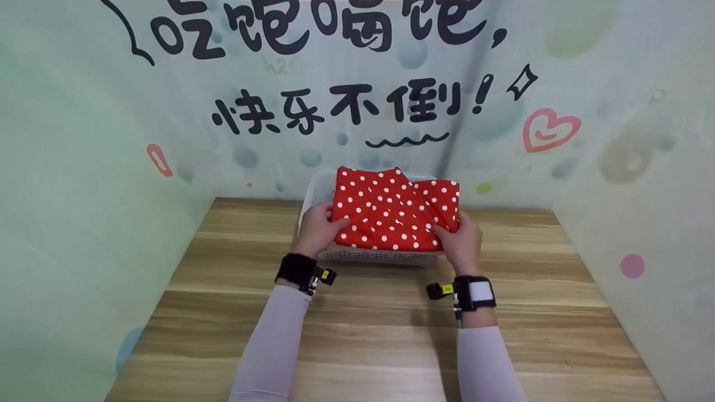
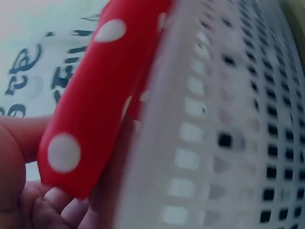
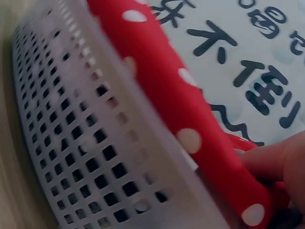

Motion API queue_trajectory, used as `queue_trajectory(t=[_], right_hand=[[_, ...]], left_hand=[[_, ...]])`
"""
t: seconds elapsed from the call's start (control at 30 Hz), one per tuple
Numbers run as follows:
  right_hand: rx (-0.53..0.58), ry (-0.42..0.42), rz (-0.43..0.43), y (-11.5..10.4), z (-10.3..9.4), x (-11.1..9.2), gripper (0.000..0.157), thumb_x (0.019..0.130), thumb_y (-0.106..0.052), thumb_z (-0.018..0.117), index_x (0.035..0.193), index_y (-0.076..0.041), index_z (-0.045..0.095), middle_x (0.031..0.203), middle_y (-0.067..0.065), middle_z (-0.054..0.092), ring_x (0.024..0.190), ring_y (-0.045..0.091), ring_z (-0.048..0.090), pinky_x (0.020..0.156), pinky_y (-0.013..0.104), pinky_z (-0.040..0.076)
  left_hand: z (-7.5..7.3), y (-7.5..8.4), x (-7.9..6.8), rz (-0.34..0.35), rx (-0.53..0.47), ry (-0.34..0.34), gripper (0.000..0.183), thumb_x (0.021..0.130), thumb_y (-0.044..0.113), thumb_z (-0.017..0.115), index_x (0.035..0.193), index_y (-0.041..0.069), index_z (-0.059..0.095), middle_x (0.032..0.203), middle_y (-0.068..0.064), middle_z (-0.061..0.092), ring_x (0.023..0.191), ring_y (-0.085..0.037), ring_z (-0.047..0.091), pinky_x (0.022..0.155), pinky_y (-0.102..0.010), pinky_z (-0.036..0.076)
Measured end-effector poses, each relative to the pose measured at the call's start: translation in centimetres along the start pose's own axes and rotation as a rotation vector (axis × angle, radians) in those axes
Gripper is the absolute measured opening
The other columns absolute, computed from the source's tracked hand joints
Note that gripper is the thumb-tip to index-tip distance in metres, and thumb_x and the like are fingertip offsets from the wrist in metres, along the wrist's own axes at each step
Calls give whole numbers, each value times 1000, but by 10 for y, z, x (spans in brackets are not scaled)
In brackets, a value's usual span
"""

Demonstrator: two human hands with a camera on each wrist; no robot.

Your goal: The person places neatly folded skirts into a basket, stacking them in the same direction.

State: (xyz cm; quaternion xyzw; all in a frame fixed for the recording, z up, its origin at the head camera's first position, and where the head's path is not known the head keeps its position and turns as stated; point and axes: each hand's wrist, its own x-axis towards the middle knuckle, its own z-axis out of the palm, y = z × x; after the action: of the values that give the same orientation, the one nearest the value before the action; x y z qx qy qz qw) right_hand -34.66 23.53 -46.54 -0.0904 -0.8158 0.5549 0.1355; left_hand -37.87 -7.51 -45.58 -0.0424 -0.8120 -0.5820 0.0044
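A folded red cloth with white polka dots lies over the top of a white perforated plastic basket. My left hand grips its left edge, thumb on top and fingers underneath. At the right edge my right hand pinches the cloth the same way. In the left wrist view the folded edge of the cloth runs right beside the basket's rim. The right wrist view has the cloth's rounded fold along the rim, with the thumb on it. The cloth hides most of the basket's inside.
The basket stands on a wood-grain table, near its back edge. Behind it hangs a pale printed backdrop with large black characters, and similar panels rise at both sides. Each wrist wears a black strap with a small camera.
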Motion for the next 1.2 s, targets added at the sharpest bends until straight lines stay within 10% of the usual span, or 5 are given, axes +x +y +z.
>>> queue_trajectory(t=[0.27,0.67,1.2], right_hand=[[-179,142,-172,5,18,-3,31,97,-13,78,124,-2,69,119,20,76,106,33,73,88,46,59],[-235,143,-199,8,20,-6,31,98,-11,76,127,-2,69,120,20,76,109,35,72,91,50,60],[-330,162,-175,3,16,-7,45,95,-15,79,136,-3,67,135,20,71,126,40,65,108,54,53]], left_hand=[[13,0,-3,-2,150,194,36,101,21,74,134,9,67,120,-9,75,108,-22,70,94,-40,61],[23,-6,0,50,267,239,32,98,16,76,128,5,72,117,-12,79,110,-26,72,94,-43,59],[13,5,-7,-49,443,286,48,99,30,75,136,2,64,115,-15,74,109,-31,70,93,-46,58]])
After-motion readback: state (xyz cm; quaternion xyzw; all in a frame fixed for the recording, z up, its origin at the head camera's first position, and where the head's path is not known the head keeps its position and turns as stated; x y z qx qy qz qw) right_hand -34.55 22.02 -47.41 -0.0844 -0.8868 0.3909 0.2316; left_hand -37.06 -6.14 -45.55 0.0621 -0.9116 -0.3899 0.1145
